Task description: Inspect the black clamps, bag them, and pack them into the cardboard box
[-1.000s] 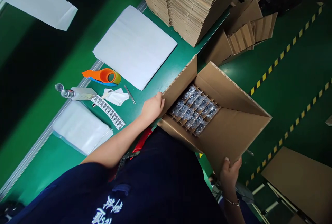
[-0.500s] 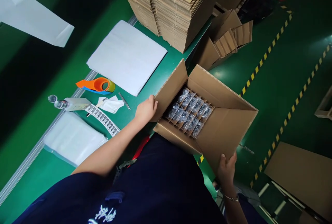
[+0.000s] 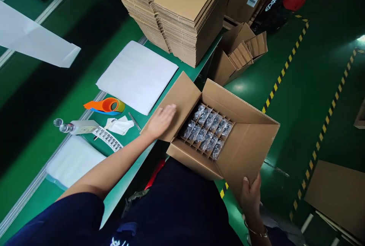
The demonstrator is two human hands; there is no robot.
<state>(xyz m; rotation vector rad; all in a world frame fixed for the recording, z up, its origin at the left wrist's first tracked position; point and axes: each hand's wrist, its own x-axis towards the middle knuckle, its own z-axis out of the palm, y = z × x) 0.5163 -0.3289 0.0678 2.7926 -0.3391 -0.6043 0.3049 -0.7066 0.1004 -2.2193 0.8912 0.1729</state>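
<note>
Two carton flaps (image 3: 185,92): left hand (image 3: 162,121) palm-down, unclenched on one; right hand (image 3: 251,194) grips other.

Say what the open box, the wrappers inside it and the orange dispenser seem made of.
Open box: matte brown corrugated cardboard, judging by its fluted edges. Wrappers: probably clear, glossy plastic film, crinkled with bright highlights. Orange dispenser: perhaps moulded plastic, given its smooth, evenly coloured surface.

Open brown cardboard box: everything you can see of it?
The open brown corrugated cardboard box faces upward beside the green table, flaps spread. Clear plastic-wrapped pieces sit within its brown cardboard divider grid. The left hand lies on the left flap; the right hand grips the right flap's edge. Its underside is hidden.
</note>
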